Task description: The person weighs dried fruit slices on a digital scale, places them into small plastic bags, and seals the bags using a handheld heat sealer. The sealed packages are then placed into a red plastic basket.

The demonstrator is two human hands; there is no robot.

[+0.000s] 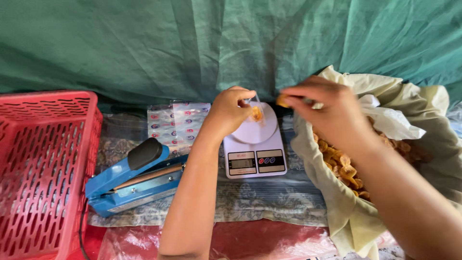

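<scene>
Over the white digital kitchen scale (255, 156), the person's left hand (230, 111) is closed on the mouth of a small clear plastic pouch (256, 111) with a few orange-brown dried chips inside, hanging just above the scale's round platter. The right hand (326, 111), just right of the scale, pinches one golden chip (282, 100) between fingertips near the pouch's opening. Right of the scale sits a pale cloth-lined sack (356, 212) full of chips. Left of the scale lie a blue heat sealer (137, 180), printed packets (178, 123) and, farther left, a red plastic crate (43, 168).
</scene>
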